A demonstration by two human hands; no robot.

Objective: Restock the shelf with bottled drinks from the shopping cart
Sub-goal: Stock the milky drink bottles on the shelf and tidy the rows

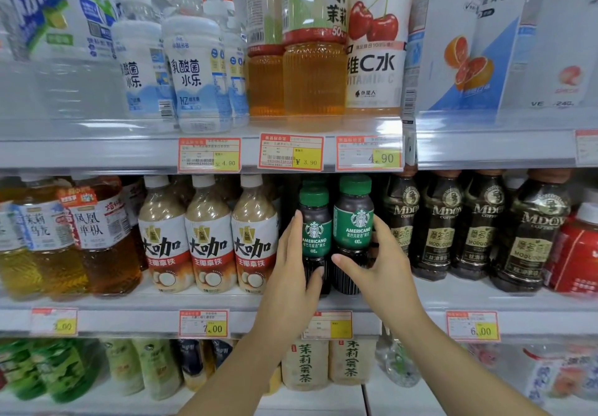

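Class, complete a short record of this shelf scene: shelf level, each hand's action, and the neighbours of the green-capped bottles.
Left hand: holds left Americano bottle, thumb across its front
Right hand: holds right Americano bottle, thumb across its front
Bottles: upright, side by side on the middle shelf
Left neighbours: white-capped latte bottles
Right neighbours: dark coffee bottles

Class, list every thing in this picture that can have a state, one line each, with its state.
left hand, grips the left Americano bottle.
right hand, grips the right Americano bottle.
left Americano bottle, upright, capped, on the shelf.
right Americano bottle, upright, capped, on the shelf.
latte bottles, upright, capped, in a row.
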